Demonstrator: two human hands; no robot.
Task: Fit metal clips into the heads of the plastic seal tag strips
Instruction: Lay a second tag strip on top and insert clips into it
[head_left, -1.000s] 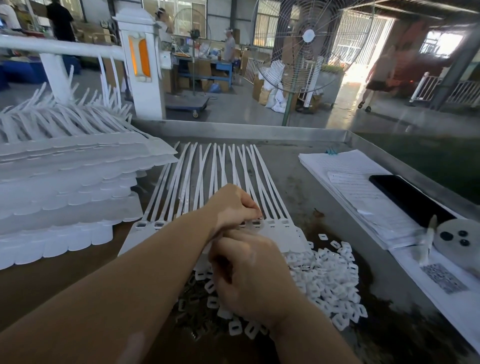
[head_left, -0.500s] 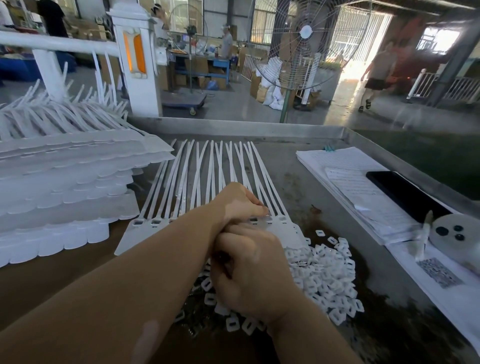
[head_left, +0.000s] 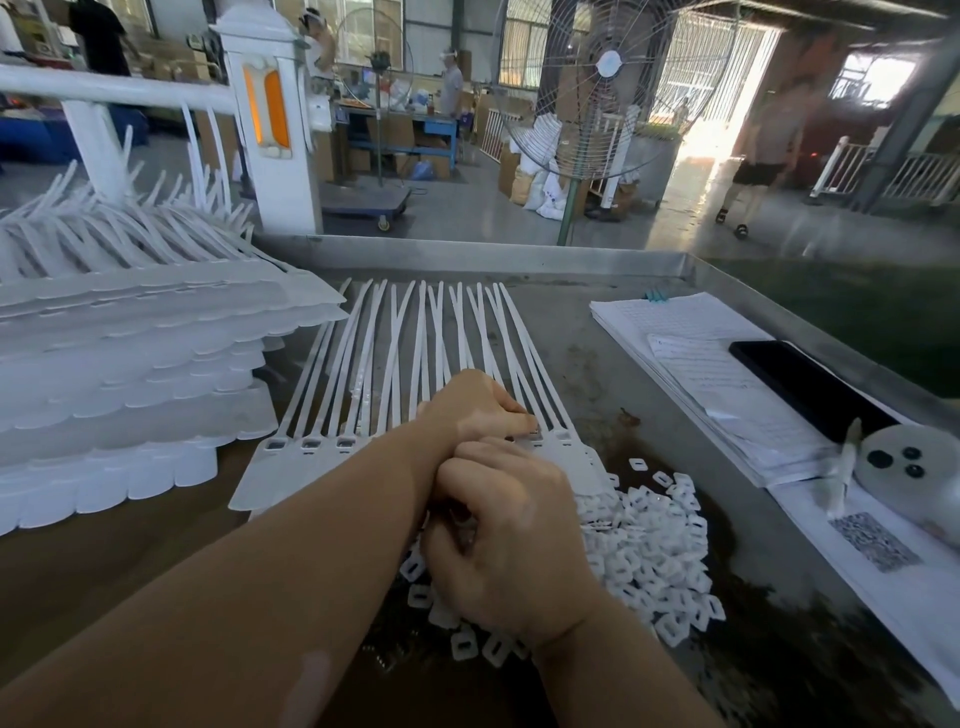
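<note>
While a tall stack of strips waits at far left, the row of seal tag strips lies centre; its three leftmost heads appear fitted. Left hand pinches at a right-side head; right hand is curled, contents hidden. Loose inserts remain at right.

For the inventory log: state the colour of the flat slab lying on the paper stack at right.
Black: the flat slab is plainly black in the head view.
</note>
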